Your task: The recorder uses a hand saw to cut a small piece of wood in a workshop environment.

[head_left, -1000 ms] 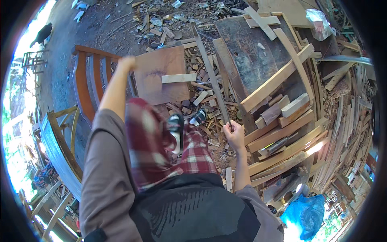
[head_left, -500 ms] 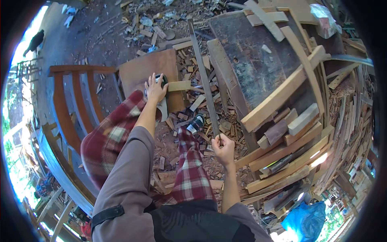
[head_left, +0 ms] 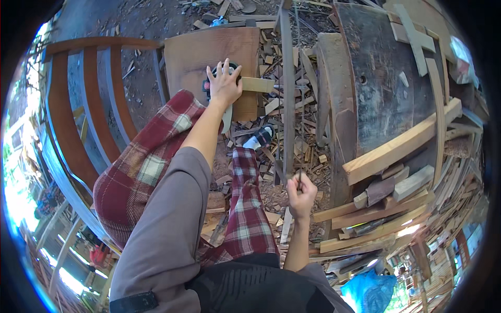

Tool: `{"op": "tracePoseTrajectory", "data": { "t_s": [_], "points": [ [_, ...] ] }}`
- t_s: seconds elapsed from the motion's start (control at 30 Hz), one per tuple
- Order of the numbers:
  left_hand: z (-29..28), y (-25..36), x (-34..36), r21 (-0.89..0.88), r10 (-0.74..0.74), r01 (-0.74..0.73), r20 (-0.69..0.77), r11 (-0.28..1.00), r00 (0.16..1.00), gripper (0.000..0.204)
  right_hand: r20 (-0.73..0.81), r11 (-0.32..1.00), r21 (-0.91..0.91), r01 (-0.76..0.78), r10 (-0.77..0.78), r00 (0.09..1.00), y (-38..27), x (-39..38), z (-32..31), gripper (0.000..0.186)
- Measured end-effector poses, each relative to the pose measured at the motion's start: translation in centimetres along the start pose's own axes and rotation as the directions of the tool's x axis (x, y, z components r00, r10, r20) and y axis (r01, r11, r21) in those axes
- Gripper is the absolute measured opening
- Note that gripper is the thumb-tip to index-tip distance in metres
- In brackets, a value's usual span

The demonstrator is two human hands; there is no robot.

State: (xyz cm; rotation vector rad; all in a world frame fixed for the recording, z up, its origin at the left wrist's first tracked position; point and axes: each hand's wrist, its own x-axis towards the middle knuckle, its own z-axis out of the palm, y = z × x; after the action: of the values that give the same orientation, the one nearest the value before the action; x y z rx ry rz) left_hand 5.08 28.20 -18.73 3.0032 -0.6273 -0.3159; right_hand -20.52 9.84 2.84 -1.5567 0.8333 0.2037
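Centrally, toward the upper middle of the frame, a short strip of wood [head_left: 258, 85] lies level on a brown wooden seat [head_left: 209, 47]. It is pale yellowish, flat and straight-sided, with a squarely cut right end jutting past the seat's right edge; its left end disappears beneath the left hand [head_left: 225, 86]. That hand is palm down with fingers spread, over the strip's left end and a foot in a dark sandal [head_left: 205, 87]; whether the fingers grip anything underneath, I cannot tell.

Just right of the strip, a long, narrow greyish bar [head_left: 288, 104] runs from the top edge down to the middle of the frame. Near its lower end, the right hand [head_left: 301, 195] is curled into a fist, thumb uppermost, around a slim dark piece [head_left: 299, 180], mostly hidden by the fingers. How it joins the bar is unclear.

Further out, the red-brown slats [head_left: 91, 99] of a chair back fill the left side, beside red checked trousers [head_left: 148, 161]. Wood scraps [head_left: 308, 151] litter the ground around the bar. At upper right stands a dark, scuffed counter [head_left: 378, 83], with a thick pale beam [head_left: 402, 141] across its lower part. Stacked timber [head_left: 383, 211] lies below, and a blue plastic bag [head_left: 369, 292] sits at lower right.
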Motion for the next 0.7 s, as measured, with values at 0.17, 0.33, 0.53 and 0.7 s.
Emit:
{"op": "tracePoseTrajectory", "data": {
  "t_s": [0.17,0.33,0.53,0.7],
  "points": [
    [-0.1,-1.0,0.3,-0.067,0.000,0.000,-0.002,0.998,1.000,0.050,0.022,0.997,-0.025,0.077,-0.077,0.997,-2.2,-1.0,-0.1,0.018],
    [-0.2,-1.0,0.4,-0.118,0.013,-0.017,-0.032,0.993,0.999,0.046,0.035,0.999,-0.028,0.014,-0.013,0.999,-2.0,0.5,1.6,0.015],
    [-0.3,-0.7,0.4,-0.078,0.080,-0.081,-0.023,0.994,0.997,0.040,0.048,0.986,0.164,-0.022,0.014,0.999,-2.7,1.4,2.4,0.013],
    [0.1,-0.6,0.1,-0.063,0.110,-0.112,-0.045,0.992,0.993,0.040,0.039,0.937,0.342,-0.066,0.056,0.998,-5.8,2.4,2.8,0.014]
  ]
}}
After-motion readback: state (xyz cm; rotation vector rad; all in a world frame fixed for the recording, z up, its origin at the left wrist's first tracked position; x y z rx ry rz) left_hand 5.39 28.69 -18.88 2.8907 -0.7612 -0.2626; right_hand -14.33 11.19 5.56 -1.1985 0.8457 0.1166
